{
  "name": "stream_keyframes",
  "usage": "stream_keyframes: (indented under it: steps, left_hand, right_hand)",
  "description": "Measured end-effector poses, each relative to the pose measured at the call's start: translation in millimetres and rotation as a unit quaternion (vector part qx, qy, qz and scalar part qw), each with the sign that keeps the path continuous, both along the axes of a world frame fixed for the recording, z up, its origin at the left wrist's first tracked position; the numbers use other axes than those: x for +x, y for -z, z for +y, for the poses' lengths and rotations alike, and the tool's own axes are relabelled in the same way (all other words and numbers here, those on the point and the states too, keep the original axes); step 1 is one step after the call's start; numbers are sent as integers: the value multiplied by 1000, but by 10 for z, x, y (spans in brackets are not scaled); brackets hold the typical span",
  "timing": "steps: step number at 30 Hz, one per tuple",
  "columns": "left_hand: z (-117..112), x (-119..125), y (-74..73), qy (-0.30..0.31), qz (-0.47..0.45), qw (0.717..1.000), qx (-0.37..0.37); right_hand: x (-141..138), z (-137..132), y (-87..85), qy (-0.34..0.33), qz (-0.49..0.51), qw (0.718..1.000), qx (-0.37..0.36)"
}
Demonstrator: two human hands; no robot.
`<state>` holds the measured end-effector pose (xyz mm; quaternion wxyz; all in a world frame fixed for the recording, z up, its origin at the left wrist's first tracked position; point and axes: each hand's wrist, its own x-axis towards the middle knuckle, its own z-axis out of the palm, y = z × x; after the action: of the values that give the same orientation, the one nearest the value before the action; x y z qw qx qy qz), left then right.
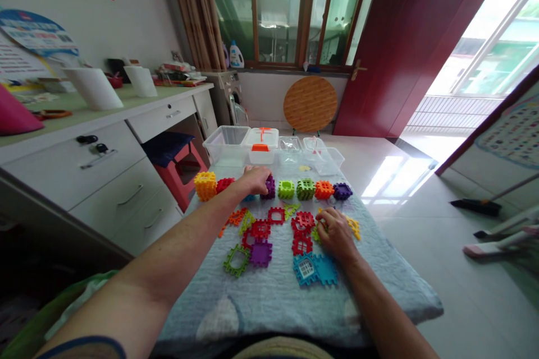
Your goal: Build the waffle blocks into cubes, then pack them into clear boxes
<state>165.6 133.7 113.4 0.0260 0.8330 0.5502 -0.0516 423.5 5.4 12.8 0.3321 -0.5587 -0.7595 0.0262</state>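
Purple plastic cube (pixel 270 187), notched edges

- The interlocking blocks, such as the purple cube (pixel 269 186) under the left hand (pixel 255 179) and the blue panel (pixel 315 269), look like hard, smooth plastic.
- The table cover (pixel 269 297) is soft, matt, fuzzy cloth.
- The storage boxes (pixel 227 143) at its far edge are clear, glossy plastic.
- The round board (pixel 310 103) shows wood grain.
- The floor (pixel 455 269) is glossy tile.

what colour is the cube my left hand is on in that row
Purple. The head view shows it best: the left hand is closed on the purple cube.
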Motion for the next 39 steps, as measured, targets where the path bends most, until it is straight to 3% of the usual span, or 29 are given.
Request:
stream_keyframes:
  steps: [15, 21, 26, 30, 33, 36, 39]
  left_hand:
    - [89, 50, 78, 9, 24, 999, -28]
    - [12, 12, 44, 12, -2, 1000, 25]
    - [-498, -149, -54, 96, -110, 979, 142]
    - [-1136, -258, -35, 174, -140, 973, 57]
    - [-1516, -291, 44, 186, -111, 976, -20]
    - [-1709, -306, 160, 183, -96, 978, -32]
    - [-1752, -314, 281, 182, -101, 978, -17]
  right_hand:
    - [3, -9, -2, 1, 8, 1000, 0]
    - [1, -14, -22, 1, 5, 1000, -4]
    - [22, 7, -12, -3, -2, 1000, 3]
    - [27, 28, 10, -4, -9, 1000, 6]
    - [16, 30, 15, -1, -14, 1000, 4]
    - [3, 19, 1, 2, -1, 1000, 14]
    - [4, -4, -36, 20, 38, 998, 50]
